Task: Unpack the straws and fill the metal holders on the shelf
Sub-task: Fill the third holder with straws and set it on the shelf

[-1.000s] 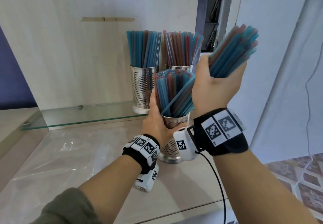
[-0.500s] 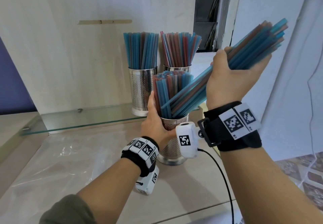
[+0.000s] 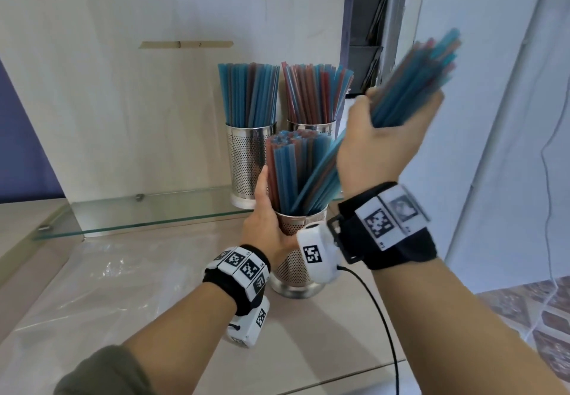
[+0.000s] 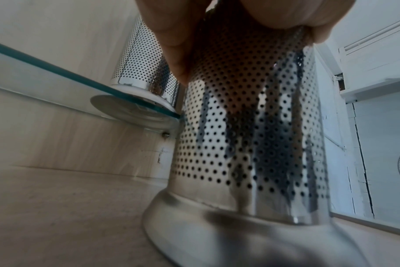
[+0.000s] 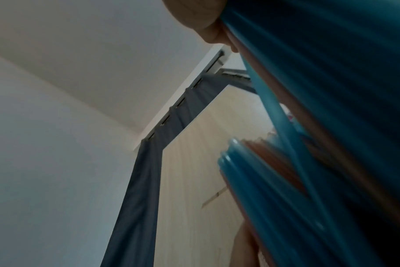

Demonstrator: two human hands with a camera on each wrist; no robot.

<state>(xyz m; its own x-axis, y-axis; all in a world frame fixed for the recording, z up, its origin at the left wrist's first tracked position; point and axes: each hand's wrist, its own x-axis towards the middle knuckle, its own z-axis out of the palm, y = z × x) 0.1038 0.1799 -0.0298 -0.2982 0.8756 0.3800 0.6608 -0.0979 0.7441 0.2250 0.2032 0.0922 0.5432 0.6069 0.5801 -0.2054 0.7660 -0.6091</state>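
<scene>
Plastic wrap lies crumpled and clear on my far left, flat on the pale wooden counter. Above it the glass shelf runs along the back panel, and two perforated metal holders stand on its right end: the left shelf holder packed with mostly blue straws, the right shelf holder just beside it with a redder mix, partly hidden behind what I'm working on.

Now my left hand: fingers and thumb wrapped round the upper wall of the third holder, thumb pointing up along the straws. From the left wrist view that holder stands upright on the counter, base flat, right against the shelf edge, with my fingers curled on the mesh. It is already crowded with upright straws.

Moving right, my right hand is raised above and to the right of the holder, clenched round a slanted bundle of straws. The bundle's lower ends dip into the holder's mouth; its upper ends fan out toward the top right, blurred. The right wrist view shows only smeared blue and reddish straws close to the lens, with a fingertip at the top.
</scene>
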